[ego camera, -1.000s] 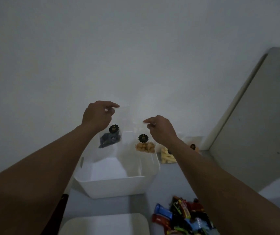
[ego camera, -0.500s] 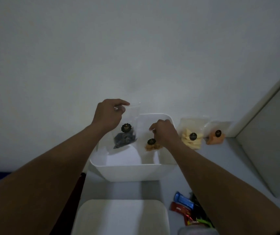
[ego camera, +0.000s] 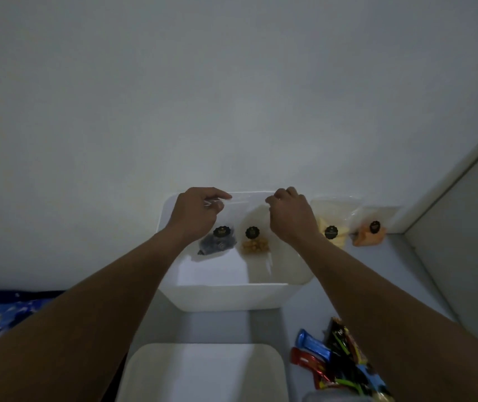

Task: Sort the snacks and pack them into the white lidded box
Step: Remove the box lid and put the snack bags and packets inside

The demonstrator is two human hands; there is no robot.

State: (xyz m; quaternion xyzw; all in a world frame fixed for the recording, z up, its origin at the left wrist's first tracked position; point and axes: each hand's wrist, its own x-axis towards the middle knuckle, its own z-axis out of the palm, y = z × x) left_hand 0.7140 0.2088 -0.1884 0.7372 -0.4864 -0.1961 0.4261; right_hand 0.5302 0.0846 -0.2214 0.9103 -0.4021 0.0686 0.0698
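Observation:
The white box (ego camera: 232, 297) stands open against the wall. My left hand (ego camera: 194, 213) pinches the top of a clear bag of dark snacks (ego camera: 217, 243), which hangs inside the box at its left. My right hand (ego camera: 290, 213) pinches the top of a clear bag of golden snacks (ego camera: 255, 245), hanging inside the box beside the dark bag. The two bags are side by side, low in the box. The white lid (ego camera: 203, 372) lies flat in front of the box.
Two more clear bags lean on the wall right of the box: a pale yellow one (ego camera: 333, 227) and an orange one (ego camera: 369, 235). A heap of colourful wrapped bars (ego camera: 342, 364) lies at the front right. A panel (ego camera: 463, 256) stands at right.
Both hands have lowered the two bags from above the box down into it. The view has tilted so the box and lid sit more central.

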